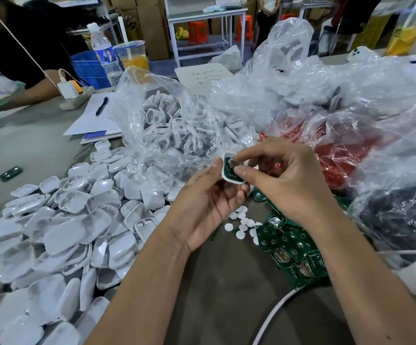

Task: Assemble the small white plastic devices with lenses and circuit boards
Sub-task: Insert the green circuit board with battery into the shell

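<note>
**Pushing a green board into a little white shell**

The left hand (203,207) holds a small white shell (228,174) from below, with its fingers curled round the edge. The right hand (280,178) comes in from above. Its thumb and first finger pinch down on the green circuit board (229,168) that sits inside the shell. A shiny round part shows on the board.

The shell looks light and stiff, and probably a bit slippery. It is best held by its edges, the way the left hand has it. The board looks thin and could snap or scratch, so pressing near its rim seems safer than pushing on the shiny part.

Just under the hands lie small white round discs (241,224). Beside them, near the right arm, is a heap of green boards (291,247). On the left is a big pile of white shells (60,232). Behind the hands sit clear plastic bags (167,120) with more white parts inside.
</note>
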Action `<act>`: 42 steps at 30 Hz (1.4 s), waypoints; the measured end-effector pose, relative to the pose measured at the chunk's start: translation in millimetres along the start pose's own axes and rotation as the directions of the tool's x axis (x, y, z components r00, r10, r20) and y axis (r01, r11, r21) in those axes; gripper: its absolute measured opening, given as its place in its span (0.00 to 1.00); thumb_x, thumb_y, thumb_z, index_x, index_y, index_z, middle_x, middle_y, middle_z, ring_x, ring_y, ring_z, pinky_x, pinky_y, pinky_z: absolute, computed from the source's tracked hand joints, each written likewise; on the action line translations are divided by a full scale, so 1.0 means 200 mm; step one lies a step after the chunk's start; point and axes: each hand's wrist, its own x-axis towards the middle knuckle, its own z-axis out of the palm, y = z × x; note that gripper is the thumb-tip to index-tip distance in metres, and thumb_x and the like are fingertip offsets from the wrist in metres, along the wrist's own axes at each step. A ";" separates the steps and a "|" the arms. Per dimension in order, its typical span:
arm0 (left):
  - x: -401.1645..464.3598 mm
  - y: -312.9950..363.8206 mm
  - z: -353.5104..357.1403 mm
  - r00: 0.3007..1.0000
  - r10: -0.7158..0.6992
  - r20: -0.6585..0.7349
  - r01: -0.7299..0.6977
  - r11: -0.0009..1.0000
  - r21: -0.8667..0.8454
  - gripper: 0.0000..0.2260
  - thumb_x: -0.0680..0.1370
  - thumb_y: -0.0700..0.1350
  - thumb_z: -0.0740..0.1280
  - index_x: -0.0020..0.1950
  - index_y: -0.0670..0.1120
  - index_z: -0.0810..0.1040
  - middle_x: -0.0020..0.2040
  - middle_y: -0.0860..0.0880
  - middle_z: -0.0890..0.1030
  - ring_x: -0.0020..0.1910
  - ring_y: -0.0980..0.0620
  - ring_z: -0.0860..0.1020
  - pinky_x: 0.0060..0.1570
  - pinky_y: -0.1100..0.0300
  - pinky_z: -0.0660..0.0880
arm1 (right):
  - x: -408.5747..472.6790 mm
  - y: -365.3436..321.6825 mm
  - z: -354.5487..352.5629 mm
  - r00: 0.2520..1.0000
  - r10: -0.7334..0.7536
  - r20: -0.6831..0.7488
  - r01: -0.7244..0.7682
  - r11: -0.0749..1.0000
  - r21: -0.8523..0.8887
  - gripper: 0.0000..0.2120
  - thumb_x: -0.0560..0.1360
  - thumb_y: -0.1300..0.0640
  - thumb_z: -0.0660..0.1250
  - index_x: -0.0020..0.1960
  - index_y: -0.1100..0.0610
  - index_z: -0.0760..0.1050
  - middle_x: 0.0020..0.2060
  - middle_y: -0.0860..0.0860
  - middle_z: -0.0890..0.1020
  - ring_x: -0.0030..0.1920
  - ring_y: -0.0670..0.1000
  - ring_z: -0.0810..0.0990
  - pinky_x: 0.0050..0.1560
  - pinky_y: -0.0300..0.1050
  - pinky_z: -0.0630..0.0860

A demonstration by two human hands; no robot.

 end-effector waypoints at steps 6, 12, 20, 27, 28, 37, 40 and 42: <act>-0.01 0.01 0.00 0.999 -0.030 0.014 0.030 1.000 -0.003 0.14 0.79 0.51 0.67 0.51 0.43 0.86 0.46 0.43 0.83 0.40 0.50 0.82 0.41 0.62 0.81 | 0.00 -0.01 -0.01 0.999 -0.033 -0.007 0.032 0.998 -0.060 0.10 0.70 0.54 0.81 0.50 0.45 0.87 0.41 0.46 0.83 0.38 0.46 0.79 0.41 0.37 0.75; -0.02 0.01 0.00 0.999 -0.042 0.026 0.043 0.999 -0.023 0.12 0.77 0.50 0.69 0.48 0.43 0.86 0.45 0.43 0.83 0.38 0.49 0.81 0.39 0.62 0.81 | 0.00 -0.02 0.00 0.997 -0.071 -0.013 0.070 0.994 -0.089 0.08 0.71 0.54 0.81 0.49 0.47 0.86 0.41 0.46 0.82 0.40 0.48 0.80 0.43 0.41 0.79; -0.02 0.03 -0.01 0.993 -0.085 0.088 0.094 0.990 -0.106 0.11 0.78 0.48 0.68 0.51 0.41 0.83 0.44 0.43 0.82 0.36 0.49 0.80 0.36 0.62 0.79 | 0.00 -0.04 -0.01 0.993 -0.122 0.001 0.122 0.991 -0.061 0.09 0.70 0.56 0.82 0.49 0.50 0.86 0.42 0.49 0.80 0.42 0.49 0.80 0.40 0.33 0.75; -0.02 0.03 -0.01 0.990 -0.088 0.114 0.101 0.989 -0.112 0.11 0.76 0.48 0.69 0.50 0.41 0.84 0.44 0.44 0.83 0.36 0.48 0.81 0.36 0.63 0.79 | 0.00 -0.04 -0.02 0.988 -0.157 0.005 0.157 0.987 -0.042 0.09 0.71 0.57 0.82 0.49 0.53 0.87 0.42 0.49 0.81 0.43 0.50 0.81 0.44 0.34 0.75; -0.02 0.03 -0.01 0.990 -0.085 0.116 0.099 0.989 -0.114 0.11 0.76 0.48 0.69 0.50 0.41 0.85 0.44 0.43 0.83 0.37 0.48 0.82 0.36 0.63 0.79 | 0.00 -0.04 -0.02 0.987 -0.159 0.007 0.160 0.986 -0.041 0.09 0.71 0.57 0.82 0.49 0.53 0.87 0.42 0.49 0.81 0.43 0.49 0.81 0.44 0.34 0.75; -0.02 0.02 -0.01 0.995 -0.047 0.083 0.050 0.998 -0.043 0.12 0.73 0.51 0.71 0.47 0.44 0.87 0.44 0.45 0.84 0.37 0.51 0.83 0.38 0.66 0.79 | 0.00 -0.03 -0.02 0.983 -0.178 0.031 0.180 0.983 -0.044 0.08 0.72 0.60 0.81 0.49 0.55 0.86 0.41 0.47 0.81 0.42 0.46 0.80 0.42 0.31 0.74; -0.02 0.02 -0.01 0.997 -0.046 0.065 0.048 0.998 -0.032 0.13 0.72 0.52 0.72 0.47 0.44 0.87 0.44 0.45 0.84 0.37 0.51 0.83 0.37 0.67 0.80 | 0.00 -0.02 -0.01 0.985 -0.170 0.035 0.171 0.985 -0.017 0.07 0.72 0.61 0.81 0.48 0.56 0.85 0.41 0.48 0.82 0.41 0.46 0.79 0.40 0.30 0.73; -0.02 0.01 -0.01 0.997 -0.048 0.060 0.050 0.998 -0.035 0.13 0.72 0.52 0.73 0.48 0.43 0.86 0.45 0.44 0.84 0.37 0.50 0.83 0.38 0.66 0.80 | 0.00 -0.02 -0.01 0.987 -0.157 0.036 0.158 0.987 -0.019 0.07 0.72 0.61 0.80 0.48 0.56 0.85 0.41 0.48 0.81 0.40 0.46 0.79 0.39 0.31 0.74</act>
